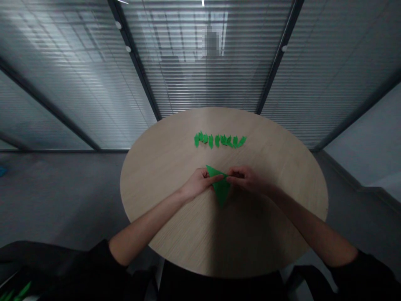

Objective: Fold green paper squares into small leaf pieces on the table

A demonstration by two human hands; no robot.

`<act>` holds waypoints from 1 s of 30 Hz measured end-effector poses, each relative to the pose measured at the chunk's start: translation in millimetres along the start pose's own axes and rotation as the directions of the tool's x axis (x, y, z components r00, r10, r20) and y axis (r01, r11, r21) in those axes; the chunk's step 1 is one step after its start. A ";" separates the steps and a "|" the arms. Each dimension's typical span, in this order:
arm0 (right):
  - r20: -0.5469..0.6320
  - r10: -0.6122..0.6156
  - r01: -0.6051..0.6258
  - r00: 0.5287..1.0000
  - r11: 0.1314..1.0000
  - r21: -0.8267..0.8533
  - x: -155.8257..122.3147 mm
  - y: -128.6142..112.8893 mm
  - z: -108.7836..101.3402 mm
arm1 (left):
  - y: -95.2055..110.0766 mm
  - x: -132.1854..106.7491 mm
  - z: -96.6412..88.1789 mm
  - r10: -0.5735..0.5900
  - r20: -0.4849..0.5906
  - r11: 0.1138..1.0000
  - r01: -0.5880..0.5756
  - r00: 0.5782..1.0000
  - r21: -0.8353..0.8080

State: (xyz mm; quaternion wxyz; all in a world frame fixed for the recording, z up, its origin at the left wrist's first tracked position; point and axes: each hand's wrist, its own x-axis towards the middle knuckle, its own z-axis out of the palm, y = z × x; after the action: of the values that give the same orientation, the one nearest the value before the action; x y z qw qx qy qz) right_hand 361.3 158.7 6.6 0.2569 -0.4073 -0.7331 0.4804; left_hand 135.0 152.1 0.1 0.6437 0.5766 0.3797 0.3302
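Observation:
A green paper sheet (221,189), folded into a triangle with its point toward me, lies on the round wooden table (175,167). My left hand (198,182) pinches its upper left part, fingers closed on the fold. My right hand (246,177) pinches the upper right corner, fingers curled together. Both hands rest on the tabletop near its middle. Beyond them, a row of several small folded green paper pieces (219,140) lies across the far side of the table.
Glass walls with closed blinds (200,62) and dark metal frames stand behind the table. Grey floor surrounds it. More green paper (14,292) shows at the bottom left corner, beside my dark sleeve.

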 end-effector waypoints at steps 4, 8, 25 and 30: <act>0.040 0.097 -0.101 0.994 0.987 0.123 -2.5 -1.2 -5.6 | 2.9 0.1 -0.6 -0.046 -0.075 0.991 0.036 0.996 -0.128; 0.044 0.138 -0.144 0.989 0.970 0.196 -2.5 -1.3 -9.7 | 5.6 2.0 -3.1 -0.077 -0.161 0.975 0.041 0.984 -0.219; 0.059 0.151 -0.160 0.987 0.968 0.194 -3.8 -1.3 -6.9 | 6.6 0.3 -1.5 -0.049 -0.214 0.960 -0.014 0.976 -0.280; 0.059 0.161 -0.169 0.985 0.966 0.196 -3.9 -3.2 -8.1 | 3.4 2.8 -1.2 -0.062 -0.316 0.939 -0.052 0.947 -0.339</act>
State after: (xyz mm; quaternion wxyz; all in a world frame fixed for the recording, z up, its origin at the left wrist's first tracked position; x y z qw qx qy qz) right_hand 368.4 158.7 12.9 0.2398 -0.4285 -0.6500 0.5800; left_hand 135.4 155.5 3.1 0.6645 0.3930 0.4177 0.4791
